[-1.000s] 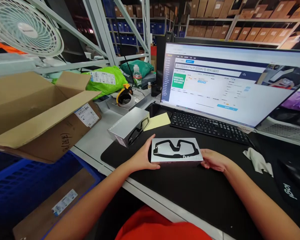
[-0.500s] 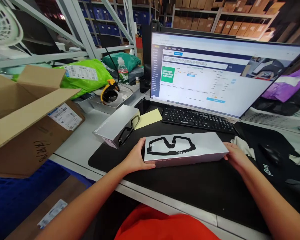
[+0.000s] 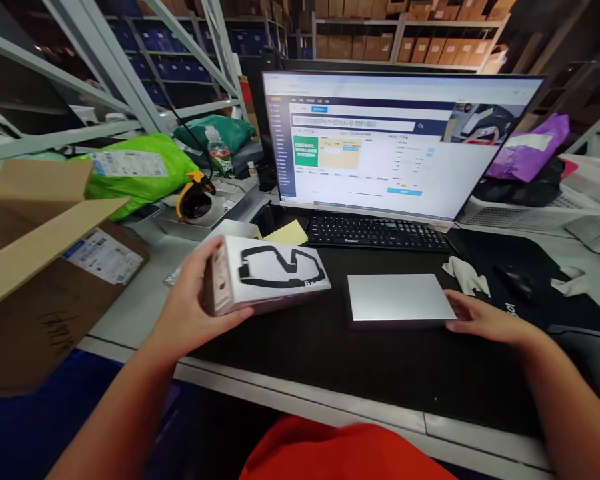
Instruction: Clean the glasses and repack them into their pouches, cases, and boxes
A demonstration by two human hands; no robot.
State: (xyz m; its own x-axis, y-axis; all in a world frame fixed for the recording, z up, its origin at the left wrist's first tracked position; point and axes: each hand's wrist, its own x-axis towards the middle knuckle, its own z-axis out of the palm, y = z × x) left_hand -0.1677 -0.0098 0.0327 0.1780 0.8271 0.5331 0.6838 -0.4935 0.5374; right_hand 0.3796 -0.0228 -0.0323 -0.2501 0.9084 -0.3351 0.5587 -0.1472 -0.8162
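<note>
My left hand [image 3: 187,300] is closed around the left end of a printed box sleeve [image 3: 273,270], white-grey with a black frame outline on top. The sleeve is tilted a little above the black desk mat. My right hand [image 3: 485,317] grips the right end of a plain silver box [image 3: 400,299], fingers behind and thumb in front. A gap of dark mat separates sleeve and silver box. Behind the sleeve, mostly hidden by it, lies another silver box [image 3: 235,230]. A yellow paper slip [image 3: 289,234] lies just beyond.
A monitor [image 3: 360,160] and keyboard [image 3: 377,232] stand at the back. On the left are an open cardboard box [image 3: 55,320], a green parcel [image 3: 135,167] and yellow-black goggles [image 3: 196,198] on an open box. A mouse [image 3: 517,283] and crumpled white cloth [image 3: 465,275] lie right.
The long box held between both hands has come apart into sleeve and plain silver box. My left hand moved left with the sleeve; the view has turned rightward.
</note>
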